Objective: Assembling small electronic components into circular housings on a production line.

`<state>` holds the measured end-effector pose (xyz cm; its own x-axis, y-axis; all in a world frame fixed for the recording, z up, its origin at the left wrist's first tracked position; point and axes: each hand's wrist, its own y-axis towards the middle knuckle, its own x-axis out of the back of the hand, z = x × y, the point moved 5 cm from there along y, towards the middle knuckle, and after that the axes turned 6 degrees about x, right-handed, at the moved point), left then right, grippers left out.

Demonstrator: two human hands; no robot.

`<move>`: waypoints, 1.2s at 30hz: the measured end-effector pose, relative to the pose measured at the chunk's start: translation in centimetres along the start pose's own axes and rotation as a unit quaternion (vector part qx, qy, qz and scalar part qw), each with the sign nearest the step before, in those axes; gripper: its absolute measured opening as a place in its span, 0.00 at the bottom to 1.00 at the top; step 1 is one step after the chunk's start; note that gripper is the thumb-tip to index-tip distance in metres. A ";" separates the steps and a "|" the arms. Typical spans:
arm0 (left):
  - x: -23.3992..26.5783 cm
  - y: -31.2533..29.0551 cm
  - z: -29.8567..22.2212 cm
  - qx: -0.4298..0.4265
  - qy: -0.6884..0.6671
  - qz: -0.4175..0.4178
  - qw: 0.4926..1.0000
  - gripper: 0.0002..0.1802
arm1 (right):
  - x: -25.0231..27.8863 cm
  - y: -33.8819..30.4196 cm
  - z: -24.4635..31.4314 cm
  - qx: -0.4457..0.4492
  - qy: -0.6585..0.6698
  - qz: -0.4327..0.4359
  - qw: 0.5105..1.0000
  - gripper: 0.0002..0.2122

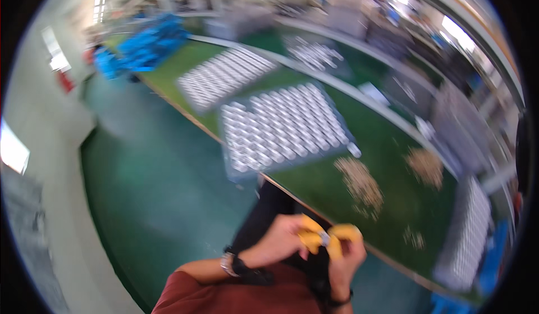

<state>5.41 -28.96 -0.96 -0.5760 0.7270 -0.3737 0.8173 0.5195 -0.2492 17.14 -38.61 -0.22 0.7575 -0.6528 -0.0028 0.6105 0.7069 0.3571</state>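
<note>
Over my lap, at the table's near edge, my two hands meet with their fingers closed around a small silvery piece. My left hand pinches it from one side and my right hand from the other; yellow covers wrap the fingertips of both. Motion blur and the fingers hide the piece's exact kind. Beyond the hands, a clear tray holds rows of shiny silvery cylinders. One loose cylinder lies by its right corner. A pile of small tan pieces lies on the green tabletop.
Another tray of cylinders is farther back, and blue bags are heaped at the far left. On the right are a second tan pile, scattered small bits and a filled tray. A pale rail runs behind.
</note>
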 end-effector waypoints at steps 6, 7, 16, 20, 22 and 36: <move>1.5 0.8 1.3 0.017 -0.045 -0.003 0.999 0.08 | -0.6 -0.2 -1.9 -0.048 0.083 0.026 0.995 0.07; 1.2 1.2 1.5 0.025 -0.044 0.011 0.999 0.08 | -0.1 -0.4 -2.0 -0.049 0.075 0.012 0.996 0.07; -0.5 2.9 2.5 0.049 -0.035 0.049 0.997 0.08 | 2.0 -1.3 -2.4 -0.030 0.027 -0.040 0.998 0.07; -0.6 3.4 2.3 0.038 -0.035 0.053 0.997 0.08 | 2.2 -1.2 -1.9 0.010 -0.052 -0.048 0.997 0.07; -0.6 3.3 2.1 0.035 -0.037 0.055 0.997 0.07 | 2.2 -1.2 -1.6 0.018 -0.063 -0.050 0.997 0.07; -0.6 4.8 1.8 -0.036 0.080 0.072 0.994 0.08 | 1.6 0.3 0.2 0.136 -0.281 -0.016 0.950 0.10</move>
<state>9.74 -27.72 -3.53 -0.4527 0.8549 -0.2533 0.8917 0.4318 -0.1362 18.48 -39.51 0.04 0.4501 -0.7691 0.4538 0.4913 0.6376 0.5933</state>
